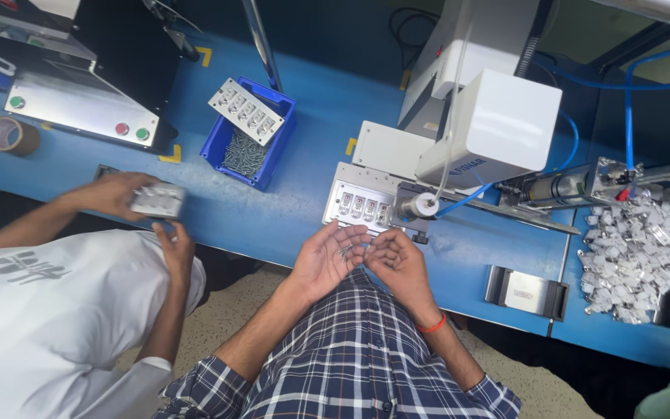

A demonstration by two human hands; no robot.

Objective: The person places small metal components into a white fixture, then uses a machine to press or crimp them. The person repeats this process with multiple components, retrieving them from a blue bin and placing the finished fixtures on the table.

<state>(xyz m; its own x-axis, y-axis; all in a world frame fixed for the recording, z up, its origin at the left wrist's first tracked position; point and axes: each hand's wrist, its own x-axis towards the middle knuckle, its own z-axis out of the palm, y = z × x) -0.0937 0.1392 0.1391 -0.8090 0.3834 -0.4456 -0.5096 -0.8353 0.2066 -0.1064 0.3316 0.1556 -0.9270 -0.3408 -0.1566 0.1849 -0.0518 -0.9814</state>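
Blue worktop (311,155) runs across the view, with pale machinery at its far edge and bare floor under the near edge. Just off that near edge, the left hand (325,260) is cupped palm-up and open, with a few small dark screws (346,250) lying near the base of its fingers. The right hand (397,264) is curled beside it, fingertips pinched together by the left fingertips; whether it grips a screw there is too small to tell. Straight ahead, near the worktop's near edge, sits a white fixture plate (360,203) holding a row of small metal parts, with a screwdriver head (420,205) at its right end under a white machine housing (498,128).

The step in hand looks like sorting one screw out of the palm. The next move would call for a fine pinch and a short reach forward to the fixture plate, keeping the palm level so the rest stay put.

A blue bin (251,136) with more screws and a second plate stands further left. At the right end lies a heap of small metal parts (636,252). A co-worker's hands (145,203) hold a similar plate at the left near edge.
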